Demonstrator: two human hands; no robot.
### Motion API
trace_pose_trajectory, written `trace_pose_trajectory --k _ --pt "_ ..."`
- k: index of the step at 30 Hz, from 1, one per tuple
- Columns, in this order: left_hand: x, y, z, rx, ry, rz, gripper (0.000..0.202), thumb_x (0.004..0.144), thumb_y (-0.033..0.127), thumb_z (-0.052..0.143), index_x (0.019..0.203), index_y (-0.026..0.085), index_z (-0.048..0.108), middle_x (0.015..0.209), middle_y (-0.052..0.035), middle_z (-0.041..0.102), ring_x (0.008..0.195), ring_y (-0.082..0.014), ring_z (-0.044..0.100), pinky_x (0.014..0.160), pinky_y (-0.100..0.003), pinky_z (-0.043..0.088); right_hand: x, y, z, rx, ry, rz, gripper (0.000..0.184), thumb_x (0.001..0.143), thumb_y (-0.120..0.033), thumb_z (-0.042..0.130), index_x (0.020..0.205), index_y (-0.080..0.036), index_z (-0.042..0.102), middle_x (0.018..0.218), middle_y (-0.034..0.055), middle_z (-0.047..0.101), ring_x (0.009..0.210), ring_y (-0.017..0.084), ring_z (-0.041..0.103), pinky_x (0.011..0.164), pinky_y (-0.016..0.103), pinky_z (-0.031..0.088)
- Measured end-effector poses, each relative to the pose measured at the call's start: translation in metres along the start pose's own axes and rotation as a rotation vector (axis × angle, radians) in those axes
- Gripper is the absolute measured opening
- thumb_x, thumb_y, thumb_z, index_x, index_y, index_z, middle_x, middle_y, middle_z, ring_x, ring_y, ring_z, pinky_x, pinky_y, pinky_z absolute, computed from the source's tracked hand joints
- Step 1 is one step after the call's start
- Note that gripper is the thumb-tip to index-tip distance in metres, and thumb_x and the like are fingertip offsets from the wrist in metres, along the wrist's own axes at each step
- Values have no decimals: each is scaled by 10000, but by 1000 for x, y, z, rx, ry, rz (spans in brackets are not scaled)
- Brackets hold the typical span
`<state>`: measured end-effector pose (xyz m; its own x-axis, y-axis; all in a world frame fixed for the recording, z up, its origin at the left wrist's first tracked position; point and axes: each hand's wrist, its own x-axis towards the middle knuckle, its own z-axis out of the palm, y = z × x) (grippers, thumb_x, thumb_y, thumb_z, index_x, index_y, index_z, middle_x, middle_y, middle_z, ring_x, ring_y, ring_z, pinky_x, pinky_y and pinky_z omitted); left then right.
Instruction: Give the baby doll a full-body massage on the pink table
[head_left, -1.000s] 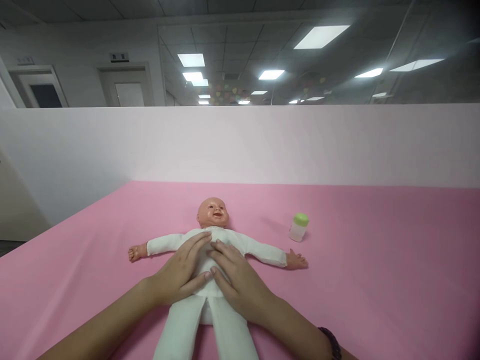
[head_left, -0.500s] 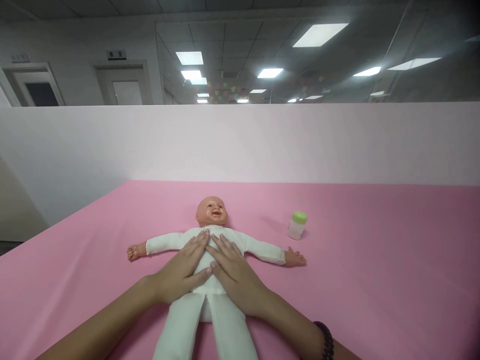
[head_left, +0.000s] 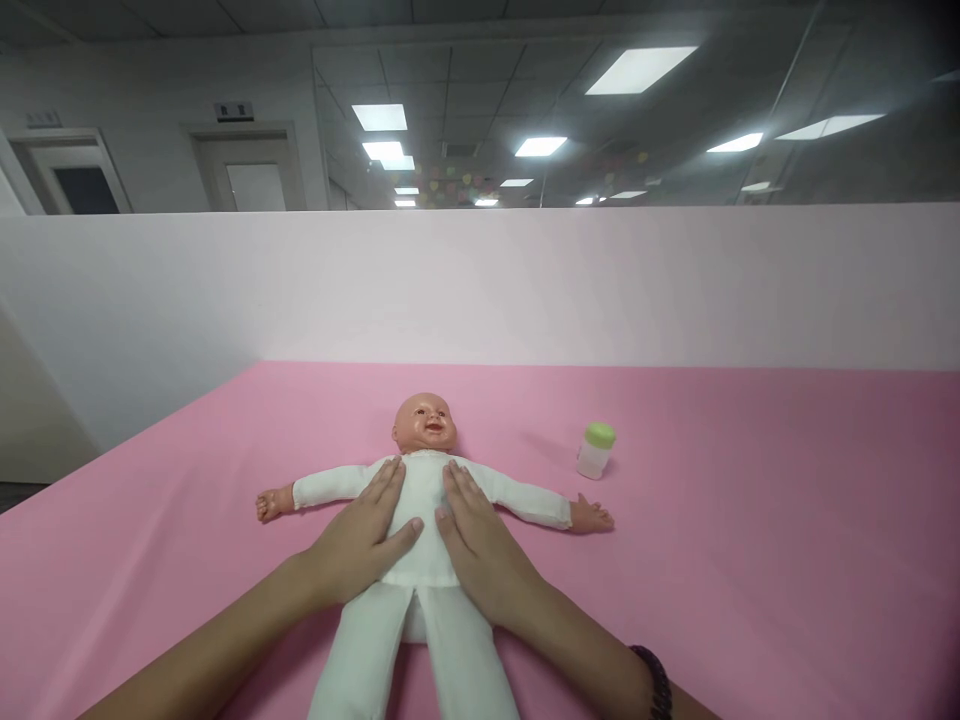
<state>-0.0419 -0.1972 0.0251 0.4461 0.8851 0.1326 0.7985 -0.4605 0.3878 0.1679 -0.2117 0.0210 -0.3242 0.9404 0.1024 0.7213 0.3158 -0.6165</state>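
Both palms down flat, fingers stretched out long, nothing pinched or gripped: the left hand [head_left: 364, 538] lies on the left side of the doll [head_left: 421, 520], the right hand [head_left: 480, 545] on the right side, thumbs angled in toward each other with a strip of white cloth showing between them. That doll lies face up in the middle of the pink table [head_left: 750, 560], head at the far end, arms thrown wide to left and right, legs running toward the near edge and out of view. Plenty of open pink on every side, more of it on the right; the left edge of the table slants away not far beyond the doll's left hand. At the far end a pale wall [head_left: 480, 290] closes off the table. One bottle [head_left: 596, 451] with a green cap stands upright to the far right of the doll, just beyond its outstretched hand, not touching. Count: one doll, one bottle, two hands. A dark bracelet [head_left: 655, 678] sits on the right wrist.
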Motion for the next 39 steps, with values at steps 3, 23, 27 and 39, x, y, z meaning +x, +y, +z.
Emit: trace_pose_trajectory --k 3,23,27,39 --pt "0 10 -6 135 71 9 635 1018 508 276 1479 88 392 1568 -194 367 1444 -324 373 1147 -488 367 -1 -3 -2 -162 66 22 635 1044 -385 245 1561 -15 238 1623 143 176 1523 278 157 1249 492 226" --pt "-2 1 -10 43 -82 437 731 1037 411 359 1583 279 -108 1675 -40 20 1545 -247 59 1268 -460 171 -6 -2 -18 -133 -126 -392 597 1060 -421 301 1562 -97 284 1622 106 191 1523 238 169 1268 489 166" --pt "-2 4 -9 32 -83 384 692 1044 424 314 1580 272 -97 1662 -38 -7 1538 -248 55 1267 -469 143 -5 -1 -15 -100 -160 -340 631 1062 -496 237 1594 -163 174 1644 42 88 1539 206 61 1279 479 88" --pt "-3 13 -7 4 -98 -4 734 1017 567 211 1588 119 105 1642 -122 16 1528 -264 28 1250 -506 173 -4 -4 -9 -135 -95 -84 737 1033 -590 162 1599 -132 50 1644 17 -26 1539 195 -17 1278 451 69"
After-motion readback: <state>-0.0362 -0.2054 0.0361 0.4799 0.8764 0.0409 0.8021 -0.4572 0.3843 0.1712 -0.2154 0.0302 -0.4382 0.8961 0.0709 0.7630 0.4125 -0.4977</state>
